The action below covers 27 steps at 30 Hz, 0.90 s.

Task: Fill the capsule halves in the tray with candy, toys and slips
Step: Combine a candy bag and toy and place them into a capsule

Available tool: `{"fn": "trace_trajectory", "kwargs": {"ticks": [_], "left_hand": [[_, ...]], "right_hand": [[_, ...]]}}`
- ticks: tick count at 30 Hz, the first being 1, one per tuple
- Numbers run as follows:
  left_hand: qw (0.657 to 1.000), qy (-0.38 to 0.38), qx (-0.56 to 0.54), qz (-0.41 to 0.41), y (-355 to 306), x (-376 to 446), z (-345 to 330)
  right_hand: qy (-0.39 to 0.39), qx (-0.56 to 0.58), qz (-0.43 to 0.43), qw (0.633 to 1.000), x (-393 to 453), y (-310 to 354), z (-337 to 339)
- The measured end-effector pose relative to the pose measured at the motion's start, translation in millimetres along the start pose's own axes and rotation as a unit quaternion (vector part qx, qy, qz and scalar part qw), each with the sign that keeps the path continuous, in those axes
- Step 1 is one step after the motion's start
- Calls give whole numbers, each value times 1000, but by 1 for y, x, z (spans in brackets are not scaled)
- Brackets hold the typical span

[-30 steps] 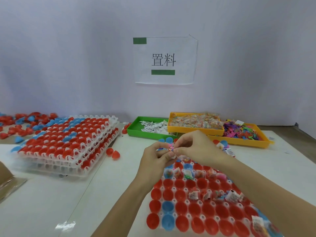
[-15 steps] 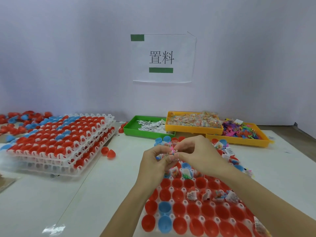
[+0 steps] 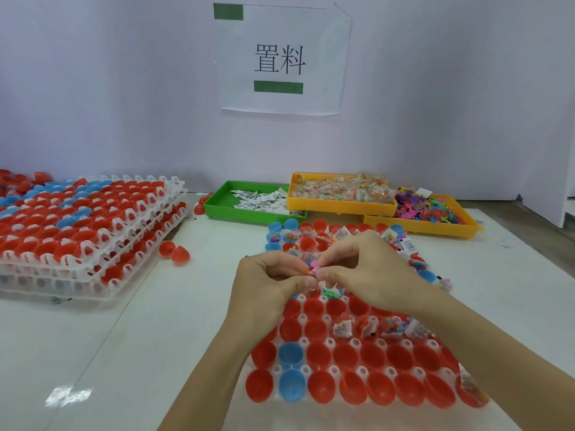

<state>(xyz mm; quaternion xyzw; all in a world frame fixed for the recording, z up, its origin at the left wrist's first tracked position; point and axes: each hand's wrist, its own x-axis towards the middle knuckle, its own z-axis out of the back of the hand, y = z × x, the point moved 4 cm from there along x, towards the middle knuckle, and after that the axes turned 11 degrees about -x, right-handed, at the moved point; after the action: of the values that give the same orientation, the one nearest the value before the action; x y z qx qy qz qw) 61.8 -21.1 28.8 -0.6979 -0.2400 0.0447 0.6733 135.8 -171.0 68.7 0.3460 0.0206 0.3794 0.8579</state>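
**Risk: small toys slipping from the pinch over the tray**

Both hands meet above the middle of the tray (image 3: 361, 370), w/ fingers curled. Left hand (image 3: 270, 286) and right hand (image 3: 364, 269) pinch the same small cluster of toy bits (image 3: 313, 269), pink and multicolour; exact pieces too small to tell. Looks like they're being pulled apart, one for a cup.

Tray sits at 6 o'clock on the table. Far rows hold candy, toys, slips; near rows of capsule halves (image 3: 348, 357) mostly bare, so plenty left.

What could go wrong:
- Bits pop loose while being separated, land in an already-filled cup → double fill, or bounce off onto the table.
- Right forearm lies low over the 4 o'clock cups; a drag could knock slips out or tip halves.
- Skipped cups: filled and bare ones are mixed mid-tray.

Supplies at 12–1 o'clock: green slip tray (image 3: 249, 213), candy tray (image 3: 339, 206), toy tray (image 3: 435, 227).
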Motion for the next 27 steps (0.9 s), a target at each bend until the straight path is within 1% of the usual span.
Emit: {"fn": "trace_trajectory", "kwargs": {"ticks": [3, 7, 9, 12, 14, 18, 27], "left_hand": [[998, 60, 10, -5, -3, -3, 1], [990, 128, 56, -15, -6, -7, 4], [991, 114, 65, -30, -7, -6, 9], [997, 59, 16, -37, -7, -5, 18], [998, 44, 7, -39, -6, -5, 19], [997, 51, 30, -46, -5, -5, 18], [991, 73, 73, -80, -5, -7, 13]], "right_hand": [[-1, -32, 7, 999, -5, 2, 0], [6, -80, 15, 997, -14, 4, -4], [18, -85, 15, 996, -18, 5, -7], [33, -97, 16, 995, -23, 7, -13], [53, -106, 14, 993, -25, 9, -16], [96, -130, 9, 987, -26, 9, -20], [152, -210, 32, 965, -20, 16, -33]]}}
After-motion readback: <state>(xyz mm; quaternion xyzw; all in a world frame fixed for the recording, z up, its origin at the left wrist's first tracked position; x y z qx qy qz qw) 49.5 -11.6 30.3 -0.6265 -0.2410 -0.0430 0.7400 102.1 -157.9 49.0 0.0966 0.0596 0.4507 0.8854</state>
